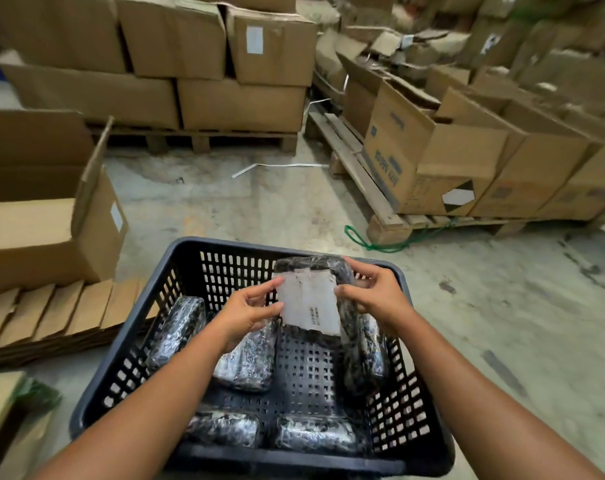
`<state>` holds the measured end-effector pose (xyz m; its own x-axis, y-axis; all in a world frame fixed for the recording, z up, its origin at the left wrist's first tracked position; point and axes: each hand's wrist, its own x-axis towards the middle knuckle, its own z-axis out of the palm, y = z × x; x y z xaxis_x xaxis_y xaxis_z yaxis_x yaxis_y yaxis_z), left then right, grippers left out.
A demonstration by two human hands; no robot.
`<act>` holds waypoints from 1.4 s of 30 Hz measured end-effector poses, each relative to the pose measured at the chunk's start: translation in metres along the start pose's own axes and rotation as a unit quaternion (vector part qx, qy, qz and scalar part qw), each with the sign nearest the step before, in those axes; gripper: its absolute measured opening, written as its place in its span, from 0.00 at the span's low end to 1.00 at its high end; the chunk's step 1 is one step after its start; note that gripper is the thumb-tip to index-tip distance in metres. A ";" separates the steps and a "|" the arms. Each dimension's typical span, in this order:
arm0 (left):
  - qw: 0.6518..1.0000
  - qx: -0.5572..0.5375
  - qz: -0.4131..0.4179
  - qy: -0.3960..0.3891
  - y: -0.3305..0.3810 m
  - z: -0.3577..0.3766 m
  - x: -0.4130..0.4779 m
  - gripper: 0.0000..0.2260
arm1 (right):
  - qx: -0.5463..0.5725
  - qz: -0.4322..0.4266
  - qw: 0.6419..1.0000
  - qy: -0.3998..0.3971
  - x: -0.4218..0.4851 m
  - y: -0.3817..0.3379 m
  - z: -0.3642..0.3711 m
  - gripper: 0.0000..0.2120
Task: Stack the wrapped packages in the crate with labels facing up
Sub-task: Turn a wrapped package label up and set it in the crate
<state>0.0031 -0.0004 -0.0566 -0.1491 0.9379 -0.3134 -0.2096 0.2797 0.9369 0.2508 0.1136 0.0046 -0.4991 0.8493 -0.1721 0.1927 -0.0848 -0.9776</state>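
A dark perforated plastic crate (128, 341) sits on the floor in front of me. Above its middle I hold a black plastic-wrapped package (311, 299) with a white label facing me. My left hand (249, 313) grips its left edge and my right hand (373, 292) grips its right side. Several more wrapped packages lie in the crate: one leaning at the left wall (176, 334), one under my left hand (245, 362), one along the right wall (370, 351), and two at the near wall (225, 427) (315, 434). Their labels are not visible.
An open cardboard box (52, 220) stands left of the crate, with flattened cardboard sheets (52, 310) beside it. Stacked boxes on wooden pallets (207, 98) (467, 168) fill the back and right. A green cord (370, 244) lies on the concrete floor.
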 end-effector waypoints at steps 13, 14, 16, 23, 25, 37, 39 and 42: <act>0.979 -0.205 0.014 0.000 0.018 0.015 -0.024 0.26 | -0.041 -0.073 0.997 -0.001 -0.029 -0.046 0.033 0.50; 0.979 -0.201 0.018 0.000 0.018 0.020 -0.027 0.28 | -0.074 -0.091 0.993 -0.006 -0.030 -0.050 0.034 0.47; 0.993 -0.100 0.065 0.002 0.023 0.024 -0.031 0.34 | -0.094 -0.101 0.990 -0.028 -0.031 -0.058 0.030 0.40; 0.952 0.223 0.203 -0.057 0.088 0.008 -0.035 0.43 | -0.010 -0.054 0.989 -0.138 -0.029 -0.089 0.003 0.19; 0.953 0.176 0.211 -0.125 0.100 0.006 -0.036 0.41 | 0.008 -0.059 0.986 -0.153 -0.026 -0.094 -0.002 0.21; 0.971 0.150 0.050 -0.178 0.057 0.005 -0.028 0.37 | -0.064 -0.046 0.997 0.024 0.000 -0.029 0.009 0.15; 0.973 0.158 0.026 -0.168 0.047 0.002 -0.025 0.37 | -0.113 -0.047 0.990 0.065 -0.001 -0.010 0.017 0.20; 0.981 0.126 -0.004 -0.150 0.033 -0.004 -0.019 0.36 | -0.170 -0.054 0.978 0.106 -0.007 0.012 0.028 0.28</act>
<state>-0.0045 -0.0101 -0.0207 0.1502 0.9429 -0.2971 0.0412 0.2943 0.9548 0.2328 0.0916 -0.0093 -0.3532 0.9355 -0.0068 0.4368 0.1584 -0.8855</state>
